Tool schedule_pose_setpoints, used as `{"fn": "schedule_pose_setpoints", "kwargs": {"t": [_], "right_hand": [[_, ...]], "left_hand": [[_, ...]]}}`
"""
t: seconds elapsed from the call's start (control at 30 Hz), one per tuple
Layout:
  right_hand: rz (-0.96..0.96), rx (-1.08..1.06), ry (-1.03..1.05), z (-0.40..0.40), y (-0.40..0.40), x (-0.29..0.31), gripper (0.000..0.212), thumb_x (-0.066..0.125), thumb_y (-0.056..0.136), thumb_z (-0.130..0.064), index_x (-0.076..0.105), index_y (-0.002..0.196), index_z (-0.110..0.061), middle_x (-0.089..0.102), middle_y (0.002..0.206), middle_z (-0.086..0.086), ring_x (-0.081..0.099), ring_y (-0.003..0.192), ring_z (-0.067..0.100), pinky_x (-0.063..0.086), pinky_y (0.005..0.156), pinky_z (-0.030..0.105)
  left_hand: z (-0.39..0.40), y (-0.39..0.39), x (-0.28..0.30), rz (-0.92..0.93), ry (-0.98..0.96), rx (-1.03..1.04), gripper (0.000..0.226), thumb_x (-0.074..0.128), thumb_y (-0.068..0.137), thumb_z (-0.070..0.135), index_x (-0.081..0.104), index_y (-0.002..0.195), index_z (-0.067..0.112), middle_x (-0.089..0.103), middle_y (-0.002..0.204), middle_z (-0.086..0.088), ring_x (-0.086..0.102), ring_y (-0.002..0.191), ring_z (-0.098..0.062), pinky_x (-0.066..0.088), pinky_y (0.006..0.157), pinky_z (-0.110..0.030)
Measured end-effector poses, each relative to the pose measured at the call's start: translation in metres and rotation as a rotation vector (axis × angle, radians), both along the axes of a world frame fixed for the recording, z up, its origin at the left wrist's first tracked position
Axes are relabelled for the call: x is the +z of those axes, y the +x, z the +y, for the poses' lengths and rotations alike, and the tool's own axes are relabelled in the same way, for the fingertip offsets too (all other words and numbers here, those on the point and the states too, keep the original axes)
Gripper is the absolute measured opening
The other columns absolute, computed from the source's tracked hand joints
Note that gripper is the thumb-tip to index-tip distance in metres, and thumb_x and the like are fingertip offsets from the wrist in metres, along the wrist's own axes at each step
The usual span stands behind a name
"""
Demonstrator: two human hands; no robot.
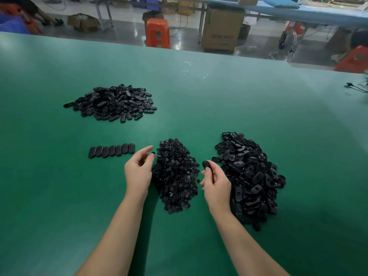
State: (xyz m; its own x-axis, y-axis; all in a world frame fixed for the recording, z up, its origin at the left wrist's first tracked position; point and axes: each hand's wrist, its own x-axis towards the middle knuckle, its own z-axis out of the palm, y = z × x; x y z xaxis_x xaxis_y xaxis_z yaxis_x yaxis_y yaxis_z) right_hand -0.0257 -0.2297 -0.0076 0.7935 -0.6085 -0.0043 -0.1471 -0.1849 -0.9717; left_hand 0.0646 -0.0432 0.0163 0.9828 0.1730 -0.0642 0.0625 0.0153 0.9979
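On the green table (219,100) lie three heaps of black plastic parts. A heap of small round pieces (176,176) sits between my hands. To its right is a heap of larger oval shells (253,176). A third heap of oval parts (113,102) lies at the far left. My left hand (139,170) pinches one small round piece (153,153) at the middle heap's left edge. My right hand (216,182) grips one oval shell (207,166) between thumb and fingers. A neat row of several oval parts (111,151) lies left of my left hand.
Beyond the table's far edge stand an orange stool (158,32), a tall cardboard box (222,30), a floor fan (286,41) and another orange stool (352,59). A cable (356,86) lies at the table's right edge.
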Motion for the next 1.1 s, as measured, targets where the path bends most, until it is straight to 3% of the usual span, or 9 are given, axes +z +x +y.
{"fn": "schedule_pose_setpoints", "kwargs": {"t": [0.17,0.37,0.6,0.7,0.8,0.93,1.1], "right_hand": [[-0.034,0.005,0.016,0.001,-0.001,0.003,0.046,0.047,0.105,-0.008,0.049,0.145,-0.03,0.07,0.097,-0.007,0.063,0.064,0.009,0.056,0.061,0.028],[-0.008,-0.013,0.011,0.001,0.0,0.001,0.038,0.048,0.104,-0.007,0.058,0.133,-0.03,0.072,0.098,-0.012,0.065,0.063,0.008,0.057,0.062,0.027],[-0.036,-0.036,0.075,0.001,0.0,0.007,0.022,0.049,0.104,-0.01,0.057,0.1,-0.029,0.074,0.094,-0.01,0.066,0.056,0.013,0.052,0.051,0.024],[-0.052,-0.046,0.106,0.002,0.0,0.008,0.011,0.051,0.103,-0.011,0.053,0.1,-0.022,0.076,0.093,-0.007,0.07,0.057,0.019,0.053,0.051,0.026],[-0.053,-0.036,0.087,0.001,0.0,0.006,0.011,0.053,0.102,-0.011,0.05,0.107,-0.021,0.077,0.092,-0.009,0.072,0.061,0.019,0.056,0.055,0.031],[-0.03,-0.006,0.054,0.001,0.001,0.005,0.029,0.054,0.102,-0.011,0.048,0.125,-0.028,0.077,0.091,-0.011,0.072,0.064,0.016,0.061,0.068,0.04],[-0.017,-0.002,0.018,0.0,-0.001,0.005,0.013,0.05,0.104,-0.014,0.05,0.109,-0.026,0.075,0.077,-0.004,0.071,0.062,0.018,0.06,0.071,0.047]], "left_hand": [[-0.03,-0.014,0.01,0.06,-0.02,-0.163,0.016,0.07,0.092,0.014,0.078,0.094,0.027,0.07,0.078,0.007,0.047,0.056,-0.002,0.04,0.053,-0.017],[-0.053,-0.017,0.022,0.127,-0.103,-0.329,0.007,0.068,0.092,0.006,0.07,0.094,0.013,0.077,0.083,-0.005,0.035,0.041,-0.008,0.03,0.038,-0.021],[-0.07,-0.018,0.023,0.109,-0.021,-0.405,0.007,0.065,0.093,0.004,0.063,0.098,0.009,0.077,0.082,-0.006,0.041,0.035,-0.014,0.038,0.036,-0.023],[-0.077,-0.021,0.023,0.117,0.002,-0.426,0.008,0.065,0.094,0.004,0.068,0.098,0.01,0.077,0.08,-0.003,0.042,0.035,-0.012,0.038,0.035,-0.022],[-0.083,-0.024,0.021,0.127,0.039,-0.441,0.006,0.069,0.092,0.005,0.072,0.089,0.01,0.071,0.063,0.004,0.046,0.038,-0.009,0.037,0.037,-0.02],[-0.086,-0.027,0.017,0.193,0.001,-0.394,0.006,0.072,0.09,0.009,0.076,0.086,0.011,0.069,0.065,0.006,0.043,0.04,-0.005,0.035,0.04,-0.017],[-0.088,-0.031,0.013,0.294,-0.098,-0.415,0.005,0.067,0.093,0.003,0.071,0.094,0.001,0.076,0.077,-0.009,0.042,0.038,-0.014,0.041,0.043,-0.025]]}}
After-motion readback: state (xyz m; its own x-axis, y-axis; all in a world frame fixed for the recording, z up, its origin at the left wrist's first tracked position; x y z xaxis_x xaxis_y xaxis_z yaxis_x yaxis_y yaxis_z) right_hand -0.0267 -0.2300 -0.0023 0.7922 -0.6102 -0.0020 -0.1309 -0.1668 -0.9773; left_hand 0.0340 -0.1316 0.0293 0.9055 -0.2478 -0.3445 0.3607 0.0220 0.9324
